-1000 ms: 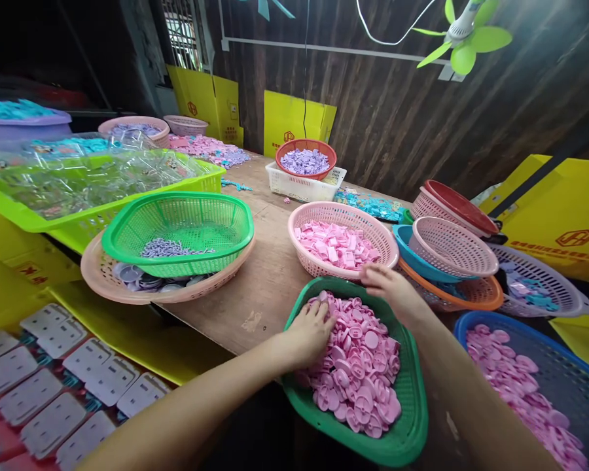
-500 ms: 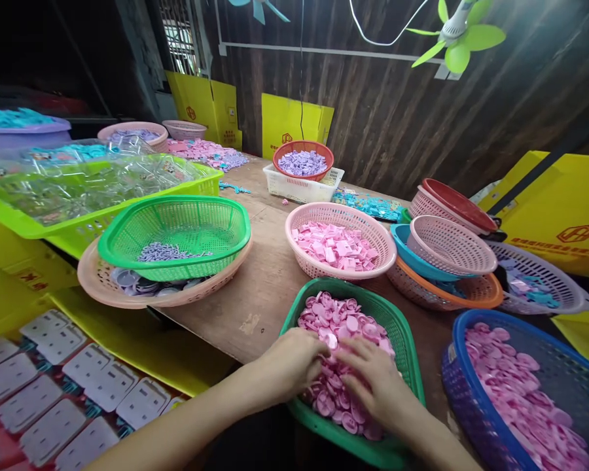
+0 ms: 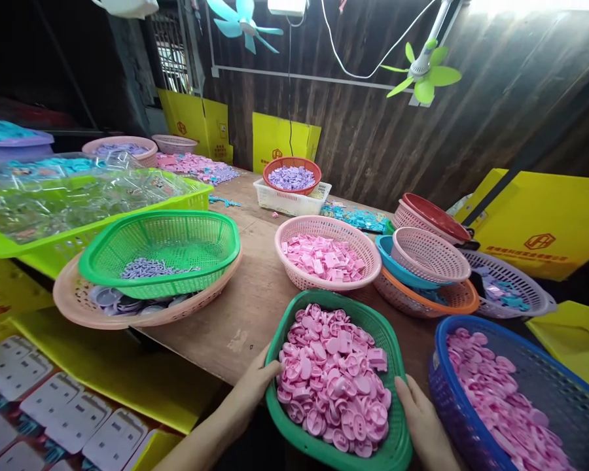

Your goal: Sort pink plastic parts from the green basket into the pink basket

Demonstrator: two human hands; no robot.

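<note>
A dark green plastic basket (image 3: 395, 340) sits at the near edge of the table, heaped with small pink plastic parts (image 3: 331, 379), mostly round. My left hand (image 3: 255, 379) grips its left rim, thumb over the top and fingers out of sight below. On the opposite side my right hand (image 3: 419, 409) clasps the right rim, its thumb and a finger against the wall. Just behind stands a light pink basket (image 3: 328, 226) of pink block-shaped pieces. A blue basket (image 3: 439, 366) holding more pink round parts is right of my right hand.
Left on the wooden table (image 3: 226, 340), a bright green basket (image 3: 160, 219) rests in a peach basket (image 3: 69, 304). Stacked baskets (image 3: 429, 255) stand at right. A lime crate (image 3: 53, 252) holds clear packages. White panels (image 3: 73, 409) lie low left. Fans (image 3: 425, 72) hang above.
My hands were among the pink parts; they have moved apart onto the green basket's two side rims. The heap looks rearranged, with block-shaped pieces showing on top. The camera view has tilted up.
</note>
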